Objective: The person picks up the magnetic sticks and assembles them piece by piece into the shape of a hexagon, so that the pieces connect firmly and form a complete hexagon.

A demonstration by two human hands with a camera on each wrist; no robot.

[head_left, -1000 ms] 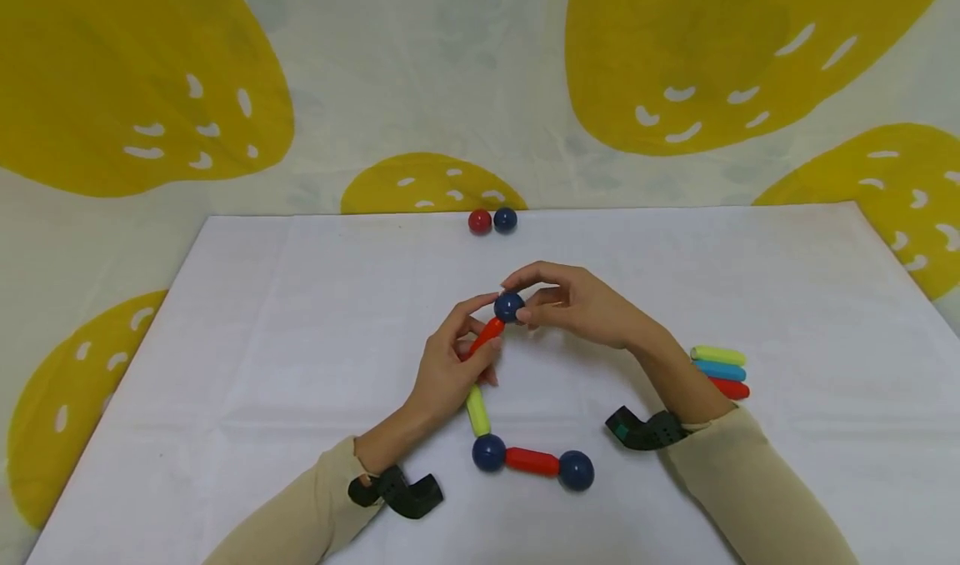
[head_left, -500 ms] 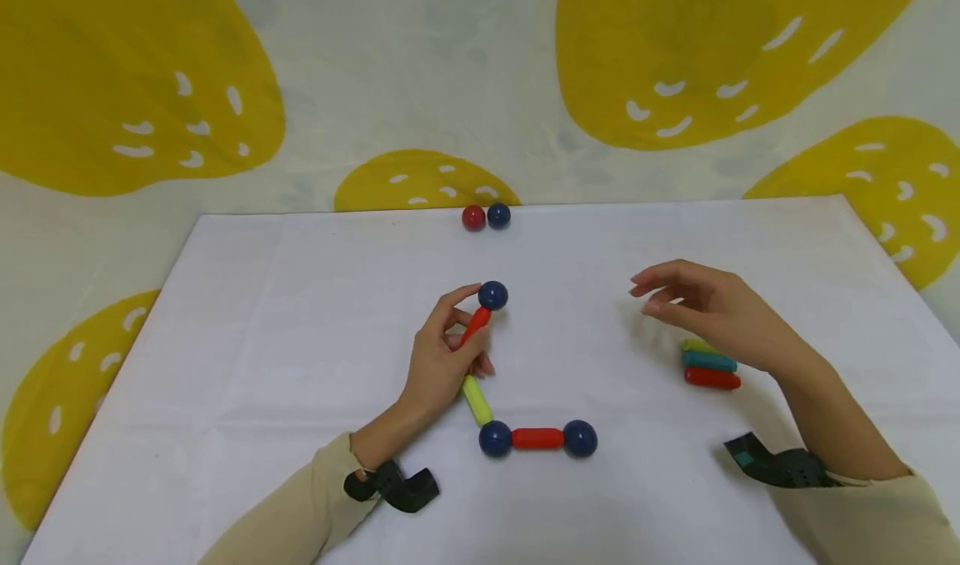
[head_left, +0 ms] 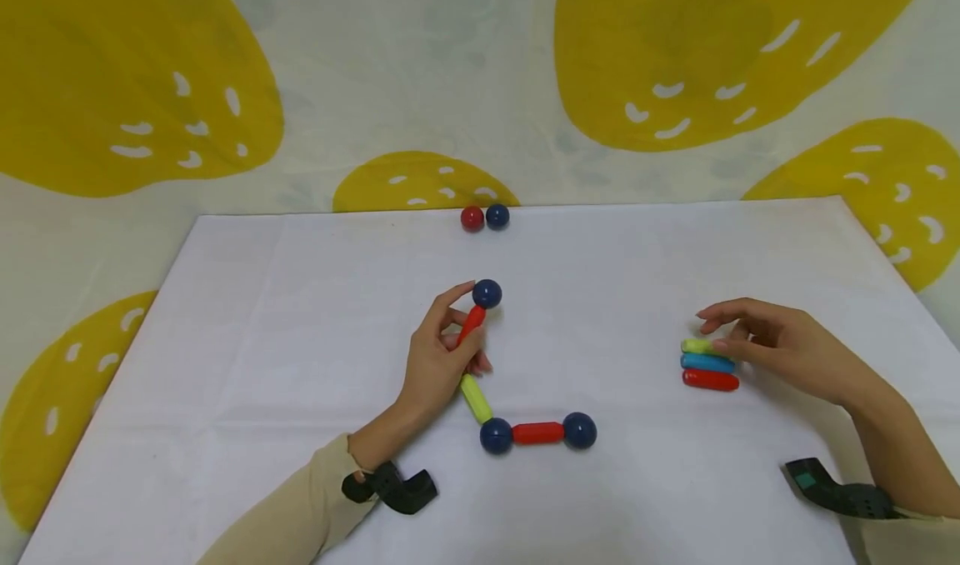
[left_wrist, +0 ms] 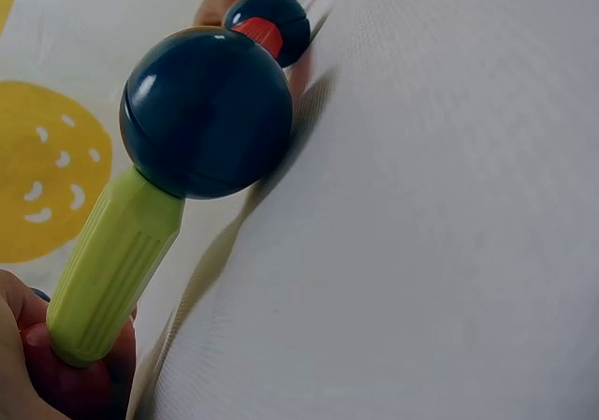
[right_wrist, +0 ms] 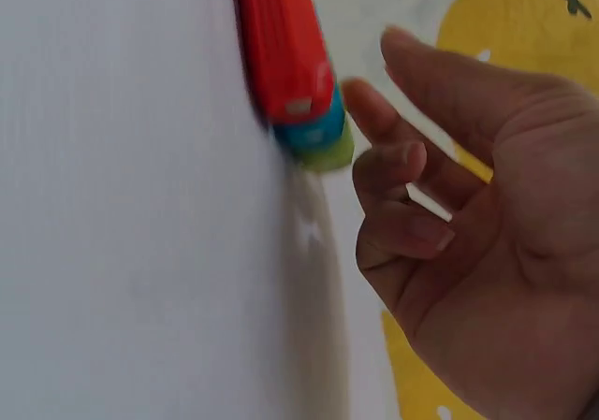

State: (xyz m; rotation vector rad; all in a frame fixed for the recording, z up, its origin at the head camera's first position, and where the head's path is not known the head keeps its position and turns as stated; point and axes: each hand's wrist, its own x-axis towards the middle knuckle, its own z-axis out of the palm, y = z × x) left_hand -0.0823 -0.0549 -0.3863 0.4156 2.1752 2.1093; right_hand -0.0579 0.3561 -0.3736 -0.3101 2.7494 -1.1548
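My left hand (head_left: 441,357) grips a chain of toy building sticks and balls near its upper bend. A dark blue ball (head_left: 487,293) tops the red stick (head_left: 473,322) between its fingers. In the left wrist view, a red ball (left_wrist: 67,378) shows inside the grip, joined to a yellow-green stick (head_left: 476,399). From there the chain runs through a second blue ball (head_left: 496,436) and a red stick (head_left: 538,433) to an end ball (head_left: 580,430). My right hand (head_left: 780,348), fingers loosely bent and parted, hovers at a loose yellow-green stick (head_left: 696,346), its thumb tip overlapping it.
Beside that loose stick lie a blue stick (head_left: 707,363) and a red stick (head_left: 710,380), side by side. A red ball (head_left: 472,218) and a blue ball (head_left: 497,217) sit at the far edge of the white table (head_left: 300,315). A patterned cloth (head_left: 420,73) hangs behind.
The right hand has left the upper blue ball and moved right to the loose sticks. My left hand keeps its grip on the chain, whose lower end has swung slightly up.
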